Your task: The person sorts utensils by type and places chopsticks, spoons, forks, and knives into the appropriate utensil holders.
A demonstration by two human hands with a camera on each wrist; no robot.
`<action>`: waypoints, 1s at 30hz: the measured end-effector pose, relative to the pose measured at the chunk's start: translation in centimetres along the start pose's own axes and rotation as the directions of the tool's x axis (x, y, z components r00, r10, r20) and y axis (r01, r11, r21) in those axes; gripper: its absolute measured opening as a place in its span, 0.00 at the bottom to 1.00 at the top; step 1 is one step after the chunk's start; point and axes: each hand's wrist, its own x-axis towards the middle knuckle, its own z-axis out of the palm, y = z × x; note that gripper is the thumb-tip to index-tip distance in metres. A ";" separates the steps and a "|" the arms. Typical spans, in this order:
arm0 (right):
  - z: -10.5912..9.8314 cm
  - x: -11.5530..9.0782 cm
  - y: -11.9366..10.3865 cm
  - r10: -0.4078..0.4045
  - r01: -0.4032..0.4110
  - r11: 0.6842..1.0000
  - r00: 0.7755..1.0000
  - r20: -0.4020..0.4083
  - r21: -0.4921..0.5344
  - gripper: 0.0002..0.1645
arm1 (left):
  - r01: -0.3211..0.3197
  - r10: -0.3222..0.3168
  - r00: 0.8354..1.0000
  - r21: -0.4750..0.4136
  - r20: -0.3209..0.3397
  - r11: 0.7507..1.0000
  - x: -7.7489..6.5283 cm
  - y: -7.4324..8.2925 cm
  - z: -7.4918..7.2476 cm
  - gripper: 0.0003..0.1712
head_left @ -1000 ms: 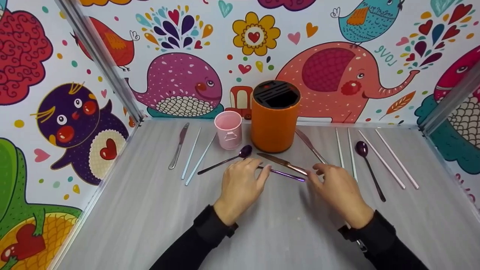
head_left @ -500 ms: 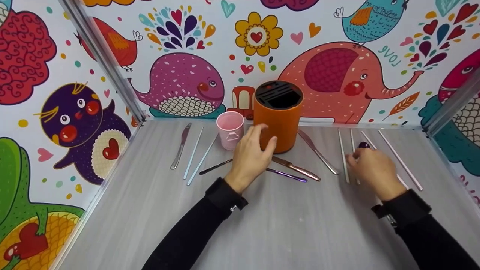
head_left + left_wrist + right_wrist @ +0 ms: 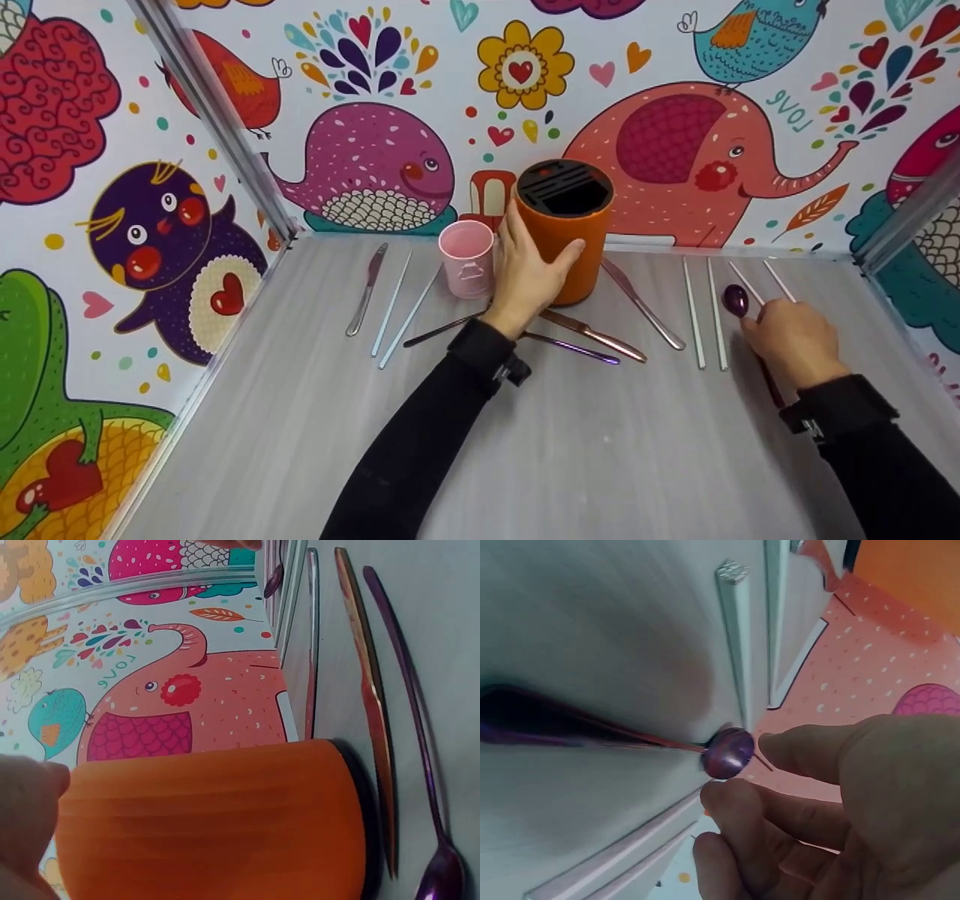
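Observation:
My left hand (image 3: 529, 274) is around the orange cylindrical knife block (image 3: 566, 247) with a slotted black top, fingers on its left side and thumb across the front. In the left wrist view, the thumb (image 3: 30, 814) lies at the block's edge. My right hand (image 3: 799, 341) is over a dark purple spoon (image 3: 736, 300), covering the middle of its handle. From the right wrist view, thumb and forefinger stand apart on either side of the spoon (image 3: 727, 754), with a gap between them. Its handle stretches along the grey table (image 3: 592, 637).
A pink cup (image 3: 466, 262) stands left of the block. In front lie a copper knife (image 3: 596, 337) and a purple-handled spoon (image 3: 574, 350). A silver knife (image 3: 645, 307) and pale green chopsticks (image 3: 694, 315) lie rightward; blue chopsticks (image 3: 392, 300) and another knife (image 3: 367, 289) lie left.
My left hand has moved from above the cutlery up to the knife block. My right hand has moved right, from near the copper knife to the purple spoon on the right.

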 end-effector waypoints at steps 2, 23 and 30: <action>0.1 0.2 0.1 0.020 -0.019 1.000 0.999 0.029 -0.002 0.24 | 0.004 -0.005 1.000 -0.025 -0.013 1.000 0.4 0.1 0.4 0.73; 0.8 2.6 0.7 0.108 -0.112 0.994 0.965 0.241 0.005 0.25 | 0.055 -0.055 0.998 -0.038 -0.003 0.998 1.6 -1.3 1.6 0.73; 0.7 2.5 0.9 0.086 -0.117 0.988 0.960 0.267 0.102 0.25 | 0.012 -0.013 1.000 -0.045 -0.014 0.999 1.5 -1.6 1.5 0.72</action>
